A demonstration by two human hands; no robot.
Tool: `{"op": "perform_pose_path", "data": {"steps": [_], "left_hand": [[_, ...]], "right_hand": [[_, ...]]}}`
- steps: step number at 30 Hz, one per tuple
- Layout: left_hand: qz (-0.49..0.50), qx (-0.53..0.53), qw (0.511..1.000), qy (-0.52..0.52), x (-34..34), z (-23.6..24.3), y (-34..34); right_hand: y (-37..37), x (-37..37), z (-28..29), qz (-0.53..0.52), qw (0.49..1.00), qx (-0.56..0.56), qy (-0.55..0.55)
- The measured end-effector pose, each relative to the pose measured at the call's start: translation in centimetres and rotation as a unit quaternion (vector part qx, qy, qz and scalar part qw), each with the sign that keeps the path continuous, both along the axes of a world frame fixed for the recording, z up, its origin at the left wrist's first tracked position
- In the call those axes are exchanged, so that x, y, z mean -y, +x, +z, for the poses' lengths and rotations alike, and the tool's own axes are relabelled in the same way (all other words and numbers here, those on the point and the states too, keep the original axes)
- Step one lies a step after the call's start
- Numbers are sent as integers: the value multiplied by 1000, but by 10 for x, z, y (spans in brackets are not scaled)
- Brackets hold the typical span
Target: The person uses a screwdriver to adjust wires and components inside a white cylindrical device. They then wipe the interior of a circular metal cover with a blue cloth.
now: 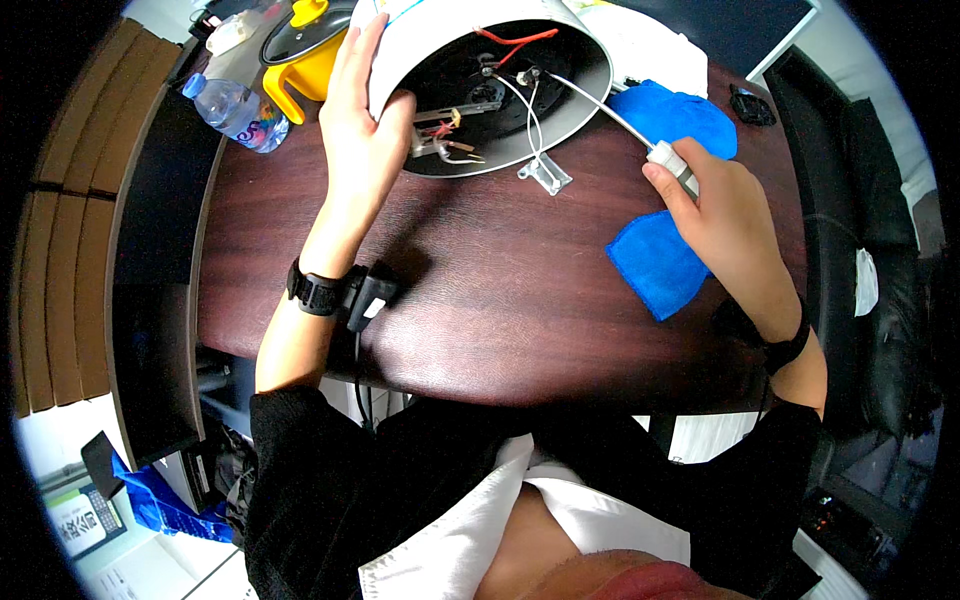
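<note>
A white, round appliance housing (432,32) lies tipped on the table with its open underside toward me. Inside the dark cavity are red wires (515,43), white wires and metal parts. My left hand (362,150) grips the housing's left side, thumb at the rim and fingers stretched along the outer wall. In my right hand (728,205) is a screwdriver (672,163) with a pale handle. Its long shaft points up-left into the cavity, the tip near a fitting by the white wires. A small clear plastic piece (546,174) hangs on wires below the rim.
Blue cloths (658,268) lie under and beyond my right hand. To the left stand a water bottle (238,112) and a yellow pot (300,78) with a glass lid. A black plug-like block (372,298) with a cable sits by my left wrist. Brown boxes (60,220) line the far left.
</note>
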State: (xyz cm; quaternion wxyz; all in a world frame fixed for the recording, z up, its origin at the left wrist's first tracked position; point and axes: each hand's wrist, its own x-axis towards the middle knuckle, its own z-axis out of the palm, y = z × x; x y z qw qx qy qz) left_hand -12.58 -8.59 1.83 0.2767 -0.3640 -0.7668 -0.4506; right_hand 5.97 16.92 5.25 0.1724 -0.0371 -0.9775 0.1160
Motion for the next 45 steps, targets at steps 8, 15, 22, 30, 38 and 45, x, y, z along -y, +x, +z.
{"op": "perform_pose_path", "data": {"steps": [8,15,22,30,38,45], "left_hand": [[-39,39,998,27,2,-2,-10],[-45,47,997,46,1,-4,-12],[-40,34,998,27,1,1,-12],[-52,55,997,22,7,2,-13],[-70,71,994,48,11,-5,-15],[-33,57,998,24,9,-1,-12]], "right_hand": [[-2,11,-6,30,999,-33,23],[-3,13,0,27,994,-55,88],[-3,24,10,32,974,-63,217],[-2,30,8,35,992,-33,119],[-10,27,6,-26,918,208,-336],[-3,25,-3,14,987,-102,124]]}}
